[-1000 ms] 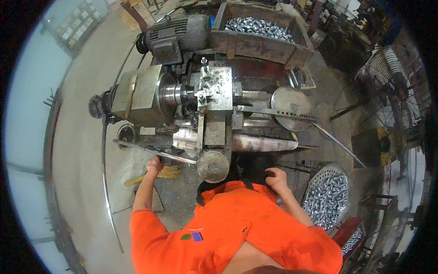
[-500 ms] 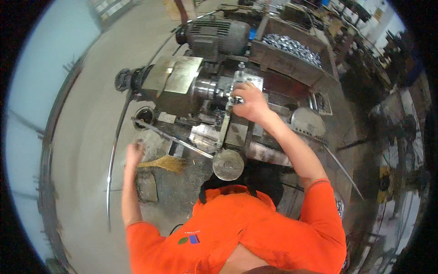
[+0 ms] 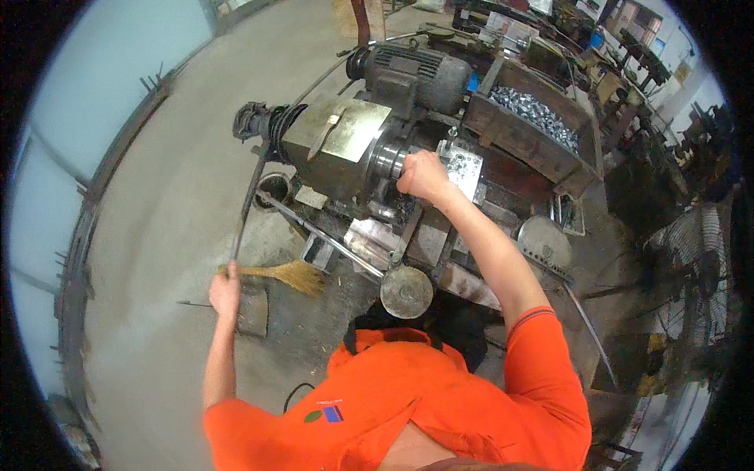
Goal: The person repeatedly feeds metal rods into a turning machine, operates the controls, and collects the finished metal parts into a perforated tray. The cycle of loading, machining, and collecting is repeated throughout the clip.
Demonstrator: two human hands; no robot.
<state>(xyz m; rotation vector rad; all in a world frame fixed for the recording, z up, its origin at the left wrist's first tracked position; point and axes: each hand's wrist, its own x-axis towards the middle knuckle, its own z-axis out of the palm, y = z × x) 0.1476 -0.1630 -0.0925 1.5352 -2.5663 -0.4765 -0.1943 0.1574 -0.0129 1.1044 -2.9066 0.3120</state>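
My left hand (image 3: pixel 225 292) is closed around the lower end of a long metal lever (image 3: pixel 250 200), which comes down from the left end of the lathe-like machine (image 3: pixel 334 169). Close beside that hand lies a straw hand broom (image 3: pixel 292 275). At the front of the round steel chuck (image 3: pixel 385 157) is my right hand (image 3: pixel 424 174), its fingers curled in. Whatever those fingers hold is hidden behind the hand. A bright metal plate block (image 3: pixel 463 171) sits just right of it.
A grey motor (image 3: pixel 416 78) stands behind the machine. Beyond it, a metal bin (image 3: pixel 506 118) holds many small shiny parts. A round seat-like disc (image 3: pixel 406 291) is before my body, with a slanting steel bar (image 3: pixel 330 239) beside it. A fan (image 3: pixel 683 259) stands at right.
My left hand has closed on the lever, whose lower end now appears nearer the machine. My right hand has shifted to the chuck's front, fingers more curled. The whole view has shifted slightly.
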